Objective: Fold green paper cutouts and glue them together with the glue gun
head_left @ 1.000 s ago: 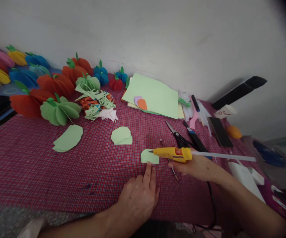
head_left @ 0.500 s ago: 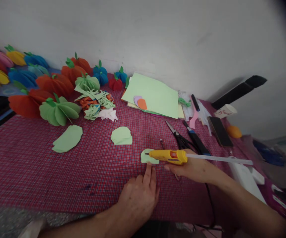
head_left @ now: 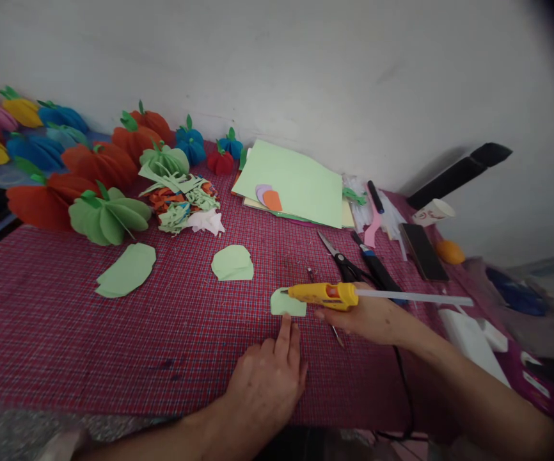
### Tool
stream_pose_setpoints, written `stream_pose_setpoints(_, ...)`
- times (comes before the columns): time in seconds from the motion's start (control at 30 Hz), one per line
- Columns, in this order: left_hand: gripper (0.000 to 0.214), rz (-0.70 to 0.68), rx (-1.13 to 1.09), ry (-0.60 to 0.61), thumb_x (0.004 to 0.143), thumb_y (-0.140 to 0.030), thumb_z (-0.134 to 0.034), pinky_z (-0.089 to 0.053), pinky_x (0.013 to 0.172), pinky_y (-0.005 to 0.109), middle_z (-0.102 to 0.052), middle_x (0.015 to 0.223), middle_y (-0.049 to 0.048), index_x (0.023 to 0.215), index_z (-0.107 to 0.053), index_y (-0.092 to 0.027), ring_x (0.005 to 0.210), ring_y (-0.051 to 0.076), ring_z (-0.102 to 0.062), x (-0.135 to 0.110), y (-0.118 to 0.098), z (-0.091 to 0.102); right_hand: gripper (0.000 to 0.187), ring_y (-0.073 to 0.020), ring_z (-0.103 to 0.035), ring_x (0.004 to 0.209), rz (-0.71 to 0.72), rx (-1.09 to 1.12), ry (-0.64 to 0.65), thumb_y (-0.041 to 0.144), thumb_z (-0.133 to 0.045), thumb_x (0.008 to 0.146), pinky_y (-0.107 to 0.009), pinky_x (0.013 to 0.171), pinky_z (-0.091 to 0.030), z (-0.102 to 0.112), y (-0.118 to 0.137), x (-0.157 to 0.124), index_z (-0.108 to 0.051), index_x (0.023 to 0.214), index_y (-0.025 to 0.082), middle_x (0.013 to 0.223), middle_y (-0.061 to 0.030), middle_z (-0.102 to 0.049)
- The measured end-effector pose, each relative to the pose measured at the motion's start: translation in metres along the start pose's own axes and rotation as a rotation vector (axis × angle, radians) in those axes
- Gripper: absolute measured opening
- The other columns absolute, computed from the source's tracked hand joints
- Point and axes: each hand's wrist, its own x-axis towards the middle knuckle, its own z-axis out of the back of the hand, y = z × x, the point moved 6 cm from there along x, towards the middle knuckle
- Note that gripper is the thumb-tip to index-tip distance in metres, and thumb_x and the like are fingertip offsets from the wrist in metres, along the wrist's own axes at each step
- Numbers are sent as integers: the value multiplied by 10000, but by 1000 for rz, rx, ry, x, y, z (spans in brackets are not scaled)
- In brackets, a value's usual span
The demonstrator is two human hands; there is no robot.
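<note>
My right hand [head_left: 375, 317] is wrapped round the handle of a yellow hot glue gun [head_left: 322, 294], with a long translucent glue stick [head_left: 416, 297] out of its back end. The gun's nozzle is over the upper edge of a small light-green paper piece [head_left: 287, 306] on the cloth. My left hand [head_left: 270, 371] rests below that piece, index finger stretched out with its tip on the lower edge, the other fingers partly bent. Further left lie two more light-green cut paper shapes, a rounded one [head_left: 233, 264] and a larger one [head_left: 127, 271].
Folded-paper pumpkins [head_left: 109, 216] and paper scraps [head_left: 181, 202] are at the back left. Behind lies a stack of green paper sheets [head_left: 300, 182]. Scissors [head_left: 347, 261], a dark-handled cutter [head_left: 380, 269], a phone [head_left: 423, 251], a paper cup [head_left: 434, 212] and an orange fruit [head_left: 450, 251] are to the right.
The glue gun's nozzle has moved slightly away from me, towards the paper piece's upper edge. My left hand stays at the lower edge. The whole view has shifted a little.
</note>
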Motion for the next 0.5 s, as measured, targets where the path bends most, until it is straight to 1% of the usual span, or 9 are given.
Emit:
stream_pose_setpoints(0.2,429,-2,3,-7,812,-281,-521,-539,485,316,-510,1289,194,1191,-587,-91,615,180,-629,0,1,1,283,-137,-556,588,-6,-92,5,382,-517,813,-252,591,-451,5,-1,-5,-681,928,183,705,-17,-659)
stream_pose_setpoints(0.37,417,2,37,-26,820,-277,-500,-531,477,313,-523,1280,189,1185,-596,-97,597,179,-624,0,1,2,253,-122,-514,528,-29,-114,-5,367,-522,804,-235,525,-419,9,-4,-11,-686,877,189,616,4,-614)
stream_pose_setpoints(0.5,425,-2,35,-6,835,-267,-465,-526,480,315,-515,1287,200,1205,-579,-93,608,181,-627,-1,1,1,247,-124,-496,514,-25,-132,4,362,-520,806,-235,508,-409,7,-11,-17,-688,893,203,582,12,-597)
